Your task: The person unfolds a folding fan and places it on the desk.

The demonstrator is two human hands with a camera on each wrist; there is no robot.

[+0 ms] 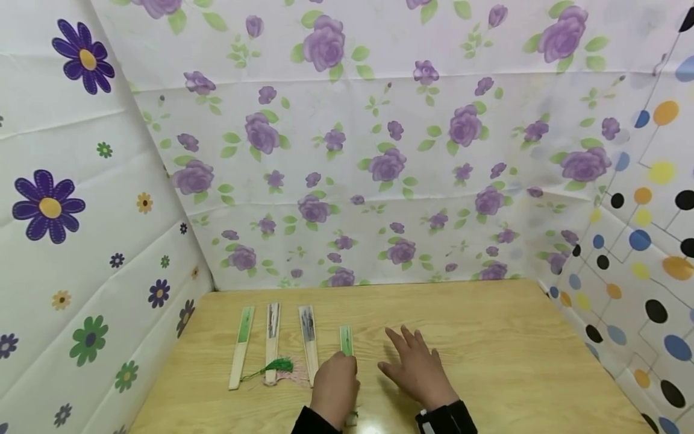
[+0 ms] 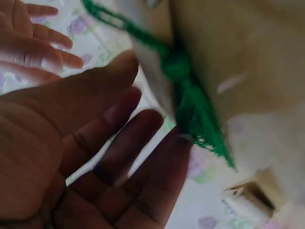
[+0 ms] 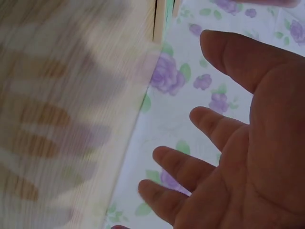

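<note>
Four folded fans lie side by side on the wooden table [image 1: 515, 349]: a green one [image 1: 241, 346], two with dark ink prints [image 1: 272, 340] [image 1: 309, 343], and a short green one [image 1: 346, 339]. My left hand [image 1: 336, 386] lies over the near end of the short green fan. In the left wrist view its fingers [image 2: 119, 157] are straight and loose, beside a green tassel [image 2: 195, 109], gripping nothing. My right hand [image 1: 417, 364] hovers flat just right of that fan, fingers spread [image 3: 190, 167], holding nothing.
A green tassel [image 1: 276, 366] and a pink one [image 1: 290, 377] trail between the fans. Flowered sheets wall the table at the back [image 1: 379, 181] and left [image 1: 81, 241], and a dotted sheet [image 1: 640, 271] on the right. Bare wood stretches to the right of my hands.
</note>
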